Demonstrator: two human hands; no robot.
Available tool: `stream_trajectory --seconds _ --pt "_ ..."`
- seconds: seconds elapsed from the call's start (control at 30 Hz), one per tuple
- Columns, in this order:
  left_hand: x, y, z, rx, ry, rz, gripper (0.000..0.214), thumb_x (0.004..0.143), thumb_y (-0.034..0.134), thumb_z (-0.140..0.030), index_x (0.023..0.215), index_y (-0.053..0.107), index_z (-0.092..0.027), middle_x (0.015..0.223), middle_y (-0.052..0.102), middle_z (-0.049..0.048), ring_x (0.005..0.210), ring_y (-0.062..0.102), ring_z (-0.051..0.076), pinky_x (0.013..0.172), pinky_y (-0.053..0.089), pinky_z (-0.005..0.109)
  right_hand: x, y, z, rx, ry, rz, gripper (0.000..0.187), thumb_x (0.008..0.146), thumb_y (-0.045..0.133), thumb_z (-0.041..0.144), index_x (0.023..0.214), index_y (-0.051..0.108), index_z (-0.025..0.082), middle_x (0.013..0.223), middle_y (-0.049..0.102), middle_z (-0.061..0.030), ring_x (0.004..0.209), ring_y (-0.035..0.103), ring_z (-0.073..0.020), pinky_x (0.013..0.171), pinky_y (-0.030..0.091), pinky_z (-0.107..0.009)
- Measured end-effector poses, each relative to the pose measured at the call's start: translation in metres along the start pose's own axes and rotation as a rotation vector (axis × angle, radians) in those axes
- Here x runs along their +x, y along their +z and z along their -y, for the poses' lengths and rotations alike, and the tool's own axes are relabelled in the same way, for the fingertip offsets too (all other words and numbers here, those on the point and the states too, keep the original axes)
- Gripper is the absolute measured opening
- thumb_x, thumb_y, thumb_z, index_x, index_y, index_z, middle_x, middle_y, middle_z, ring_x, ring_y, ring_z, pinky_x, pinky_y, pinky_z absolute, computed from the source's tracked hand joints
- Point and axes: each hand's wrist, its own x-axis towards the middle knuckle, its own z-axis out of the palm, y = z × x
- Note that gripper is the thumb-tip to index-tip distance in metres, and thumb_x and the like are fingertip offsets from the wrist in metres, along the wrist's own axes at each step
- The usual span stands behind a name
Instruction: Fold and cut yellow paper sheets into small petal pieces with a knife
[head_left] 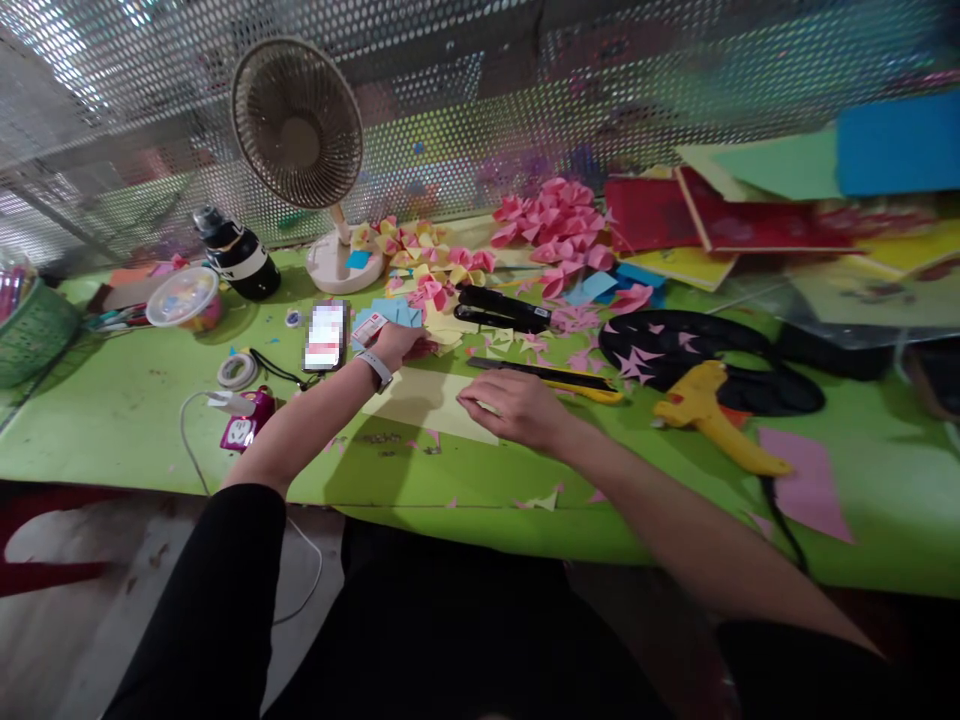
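Note:
A pale yellow paper sheet [427,402] lies on the green table [120,410] in front of me. My right hand [517,408] rests on its right edge, fingers curled and pressing down on the sheet. My left hand [396,343], with a watch on the wrist, reaches past the sheet's far corner into a heap of small pink, yellow and blue paper pieces [431,290]; its fingers are curled and what they hold is hidden. A yellow-and-black utility knife [555,378] lies just beyond my right hand.
A black stapler [502,310], a yellow glue gun [712,415], a phone [325,336], a tape roll [237,371], a small fan [300,130], a black bottle [240,255] and a tub [184,298] stand around. Pink folded shapes [559,225] and coloured card [750,215] pile at the back right.

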Motion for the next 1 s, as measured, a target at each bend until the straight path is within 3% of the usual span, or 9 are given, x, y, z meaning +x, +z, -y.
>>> stream_trajectory --seconds 0.1,0.23,0.33,0.47,0.57,0.7,0.73,0.83,1.0 --pt "0.001 0.005 0.002 0.033 0.018 0.003 0.012 0.086 0.071 -0.011 0.076 0.065 -0.012 0.060 0.069 0.0057 0.066 0.073 0.016 0.069 0.060 0.024 -0.001 -0.004 0.001 -0.005 0.043 0.199 0.028 0.099 0.057 0.033 0.111 0.074 0.014 0.108 0.077 -0.0138 0.095 0.072 -0.0242 0.082 0.060 -0.042" --pt "-0.003 -0.002 0.003 0.108 0.074 0.029 0.024 0.089 0.072 -0.025 0.071 0.064 -0.012 0.058 0.069 0.0082 0.058 0.071 0.017 0.066 0.060 0.027 -0.001 -0.012 0.008 -0.040 0.119 0.492 0.058 0.084 0.076 0.042 0.132 0.066 0.011 0.135 0.065 -0.0199 0.119 0.064 -0.0337 0.098 0.056 -0.052" --pt "-0.013 -0.019 0.001 0.171 0.130 0.033 0.029 0.091 0.071 -0.032 0.071 0.066 -0.012 0.059 0.070 0.0087 0.054 0.069 0.016 0.060 0.058 0.026 -0.001 -0.015 0.012 -0.045 0.150 0.557 0.050 0.087 0.072 0.032 0.132 0.065 0.011 0.137 0.063 -0.0202 0.122 0.061 -0.0336 0.100 0.055 -0.052" --pt "-0.031 -0.047 0.005 0.219 0.220 0.048 0.025 0.093 0.069 -0.035 0.083 0.068 -0.012 0.067 0.074 0.0070 0.055 0.069 0.012 0.061 0.057 0.023 -0.002 -0.010 0.011 -0.047 0.139 0.530 0.031 0.094 0.055 0.015 0.121 0.069 0.010 0.128 0.067 -0.0191 0.113 0.065 -0.0296 0.093 0.058 -0.046" --pt "-0.048 -0.067 0.020 0.386 0.482 0.278 0.031 0.094 0.066 -0.042 0.100 0.071 -0.011 0.089 0.078 0.0123 0.077 0.075 0.014 0.075 0.061 0.027 -0.004 -0.005 0.005 -0.027 0.142 0.497 0.032 0.097 0.046 0.012 0.117 0.071 0.014 0.125 0.069 -0.0163 0.108 0.067 -0.0266 0.089 0.060 -0.043" --pt "-0.066 -0.087 0.050 0.756 0.847 0.674 0.061 0.074 0.087 -0.041 0.129 0.068 -0.022 0.134 0.068 0.0133 0.121 0.067 0.025 0.102 0.057 0.043 -0.005 -0.006 -0.004 0.019 0.190 0.485 0.033 0.098 0.043 0.016 0.113 0.072 0.016 0.121 0.072 -0.0146 0.107 0.068 -0.0263 0.085 0.060 -0.043" --pt "-0.068 -0.089 0.057 0.814 0.937 0.669 0.063 0.076 0.086 -0.040 0.133 0.066 -0.023 0.137 0.067 0.0130 0.125 0.065 0.026 0.107 0.054 0.046 -0.004 -0.008 -0.006 0.032 0.205 0.479 0.032 0.097 0.044 0.017 0.111 0.073 0.016 0.120 0.073 -0.0143 0.107 0.068 -0.0266 0.086 0.060 -0.044" --pt "-0.071 -0.091 0.076 0.850 1.079 0.497 0.028 0.098 0.061 -0.031 0.120 0.074 -0.019 0.123 0.074 0.0120 0.113 0.071 0.022 0.102 0.057 0.041 -0.003 -0.013 -0.008 0.065 0.250 0.478 0.032 0.095 0.046 0.022 0.111 0.074 0.018 0.122 0.073 -0.0130 0.111 0.068 -0.0277 0.093 0.057 -0.046" --pt "-0.073 -0.083 0.082 0.827 1.014 0.367 0.021 0.096 0.061 -0.028 0.104 0.079 -0.021 0.102 0.078 0.0094 0.094 0.073 0.019 0.087 0.059 0.033 -0.006 -0.015 -0.002 0.074 0.298 0.469 0.033 0.094 0.054 0.036 0.118 0.073 0.021 0.124 0.072 -0.0114 0.107 0.069 -0.0293 0.087 0.058 -0.045"
